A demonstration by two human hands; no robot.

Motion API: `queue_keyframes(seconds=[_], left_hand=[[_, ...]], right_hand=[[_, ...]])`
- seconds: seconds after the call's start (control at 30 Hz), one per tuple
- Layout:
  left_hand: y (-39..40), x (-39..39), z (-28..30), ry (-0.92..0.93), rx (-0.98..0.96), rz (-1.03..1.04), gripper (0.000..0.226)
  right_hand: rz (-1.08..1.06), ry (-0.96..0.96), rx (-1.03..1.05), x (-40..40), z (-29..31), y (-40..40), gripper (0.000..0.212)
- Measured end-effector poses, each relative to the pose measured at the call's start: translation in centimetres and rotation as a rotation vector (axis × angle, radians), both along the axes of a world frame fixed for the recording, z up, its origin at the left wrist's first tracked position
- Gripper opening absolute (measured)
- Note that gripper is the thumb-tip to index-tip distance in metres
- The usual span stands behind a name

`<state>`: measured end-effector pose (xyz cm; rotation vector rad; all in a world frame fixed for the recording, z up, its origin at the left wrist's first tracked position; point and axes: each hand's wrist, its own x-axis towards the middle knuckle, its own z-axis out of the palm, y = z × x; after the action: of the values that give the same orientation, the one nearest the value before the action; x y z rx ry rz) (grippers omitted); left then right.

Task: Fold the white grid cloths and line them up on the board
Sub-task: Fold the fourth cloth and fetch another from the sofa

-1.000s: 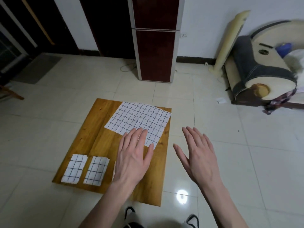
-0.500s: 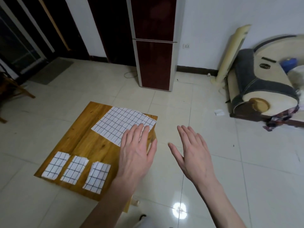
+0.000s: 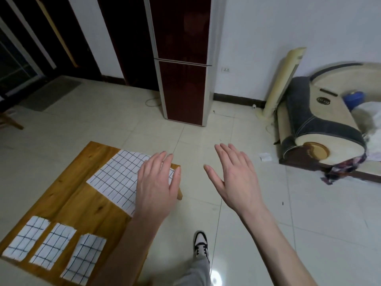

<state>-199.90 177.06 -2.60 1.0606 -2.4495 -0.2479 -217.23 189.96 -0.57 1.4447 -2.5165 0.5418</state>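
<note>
A wooden board (image 3: 68, 195) lies on the tiled floor at the lower left. An unfolded white grid cloth (image 3: 117, 178) lies flat on its far right part. Three folded grid cloths sit in a row along the near edge: the left one (image 3: 25, 237), the middle one (image 3: 52, 245) and the right one (image 3: 83, 258). My left hand (image 3: 156, 186) hovers open, palm down, over the right edge of the unfolded cloth and hides that part. My right hand (image 3: 235, 178) is open above the bare floor, right of the board. Neither hand holds anything.
A tall dark red cabinet (image 3: 183, 58) stands at the back centre. A cream and dark sofa (image 3: 321, 122) sits at the right, with a scrap of paper (image 3: 264, 156) on the floor by it. My shoe (image 3: 201, 245) shows below the hands.
The view has swung right and up, so the board now sits further left. The third folded cloth, earlier under my left hand, is uncovered. Both hands stay open and empty.
</note>
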Motion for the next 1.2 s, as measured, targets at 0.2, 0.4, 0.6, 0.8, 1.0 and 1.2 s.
queue_keyframes(seconds=[0.2,0.4,0.6,0.8,1.0,1.2], left_hand=[[-6.3,-7.4,-1.1,0.069,-0.009,0.006,0.053],[-12.5,-13.7,-0.5,0.063,-0.003,0.073,0.058],[-16.9,-18.7,0.0,0.019,0.044,0.120,0.066],[-21.9,-24.0,-0.8,0.000,0.040,0.190,0.066],[-27.6,-29.6,-0.6,-0.081,0.058,0.348,0.059],[-31.8,-32.8,-0.4,-0.043,0.057,0.524,0.053]], right_hand=[[0.106,-0.055,0.027,-8.6,0.5,-6.8,0.067],[0.181,-0.045,0.039,-15.7,0.6,-13.2,0.067],[0.237,-0.072,0.052,-21.4,0.4,-19.4,0.067],[0.341,-0.116,0.057,-26.7,-0.7,-27.2,0.065],[0.481,-0.167,0.057,-33.2,-1.4,-35.3,0.065],[0.648,-0.124,0.074,-37.0,-1.4,-43.9,0.067]])
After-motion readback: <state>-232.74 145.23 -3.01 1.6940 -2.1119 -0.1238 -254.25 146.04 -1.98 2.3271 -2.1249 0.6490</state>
